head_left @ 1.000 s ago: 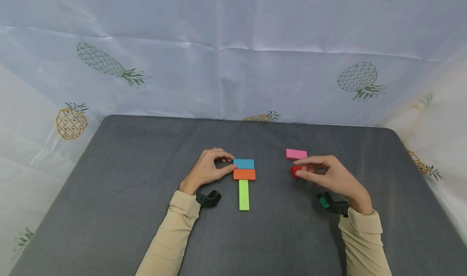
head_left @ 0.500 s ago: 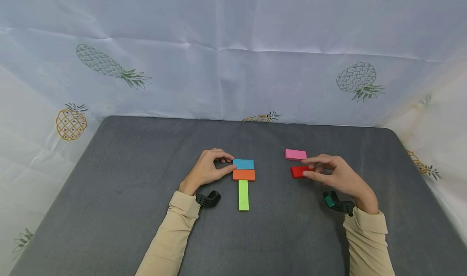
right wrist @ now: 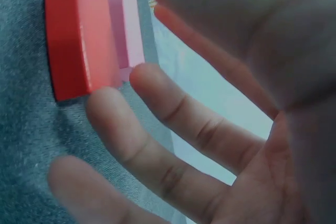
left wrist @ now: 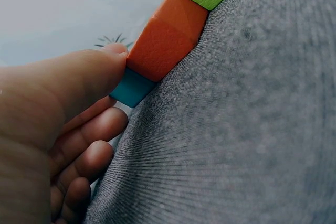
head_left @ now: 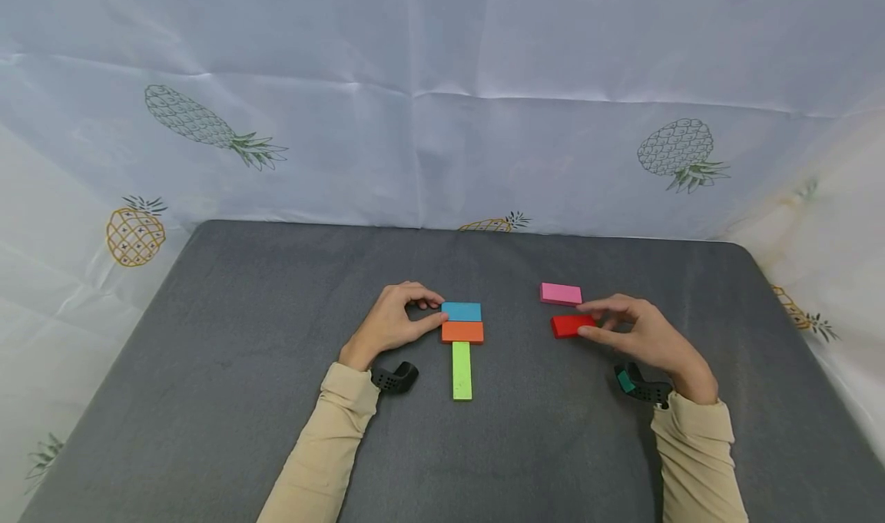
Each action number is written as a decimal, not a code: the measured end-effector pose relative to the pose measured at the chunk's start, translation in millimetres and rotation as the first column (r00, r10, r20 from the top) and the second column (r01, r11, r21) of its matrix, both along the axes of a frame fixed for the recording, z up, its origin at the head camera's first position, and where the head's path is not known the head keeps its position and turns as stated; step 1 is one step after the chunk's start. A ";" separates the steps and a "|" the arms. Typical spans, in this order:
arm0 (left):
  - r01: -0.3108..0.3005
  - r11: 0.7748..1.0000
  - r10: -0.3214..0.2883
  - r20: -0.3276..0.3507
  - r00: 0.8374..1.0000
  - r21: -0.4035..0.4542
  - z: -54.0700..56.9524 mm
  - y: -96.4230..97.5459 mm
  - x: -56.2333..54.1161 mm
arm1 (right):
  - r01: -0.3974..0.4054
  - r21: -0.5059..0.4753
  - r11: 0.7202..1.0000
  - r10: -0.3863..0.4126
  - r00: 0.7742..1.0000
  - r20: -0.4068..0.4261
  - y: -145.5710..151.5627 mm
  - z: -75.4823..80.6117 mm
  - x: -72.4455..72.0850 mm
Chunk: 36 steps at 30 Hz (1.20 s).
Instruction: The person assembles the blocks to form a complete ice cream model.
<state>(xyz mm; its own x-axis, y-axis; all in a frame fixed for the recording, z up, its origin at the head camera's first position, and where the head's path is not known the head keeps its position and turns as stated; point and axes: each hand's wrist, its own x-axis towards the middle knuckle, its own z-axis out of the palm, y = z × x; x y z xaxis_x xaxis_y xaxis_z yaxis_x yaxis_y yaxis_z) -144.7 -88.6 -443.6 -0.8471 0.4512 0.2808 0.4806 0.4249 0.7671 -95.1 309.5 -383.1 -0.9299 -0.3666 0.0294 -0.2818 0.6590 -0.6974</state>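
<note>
A blue block (head_left: 461,311), an orange block (head_left: 462,332) and a lime-green block (head_left: 462,371) lie together on the grey table, the green one pointing lengthwise toward me. My left hand (head_left: 397,317) pinches the left end of the blue block, thumb at the near corner and index finger at the far one. In the left wrist view the thumb tip sits where blue and orange meet. My right hand (head_left: 639,331) is at the right end of a red block (head_left: 572,326); its fingers are spread and relaxed in the right wrist view, around nothing.
A pink block (head_left: 561,293) lies just behind the red one. The grey table (head_left: 311,262) ends at the back against a pale cloth (head_left: 359,147) printed with pineapples. Both wrists carry black straps.
My right hand has drawn back to the right, uncovering more of the red block, which stays in place. The left hand and the blocks by it look unmoved.
</note>
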 end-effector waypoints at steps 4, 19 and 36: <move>0.000 1.000 0.000 -0.001 1.000 0.000 0.3 0.0 0.3 | 0.013 0.040 0.999 -0.013 1.000 -0.004 1.6 -1.8 -0.1; 0.007 1.000 -0.007 -0.003 1.000 0.006 -1.4 -0.5 0.1 | 0.032 0.106 0.994 -0.040 0.996 0.076 0.8 -7.9 -3.8; 0.005 1.000 -0.005 -0.007 1.000 0.003 -1.1 -0.2 -0.6 | 0.050 0.155 0.987 -0.061 0.996 0.071 -5.2 -8.4 -6.0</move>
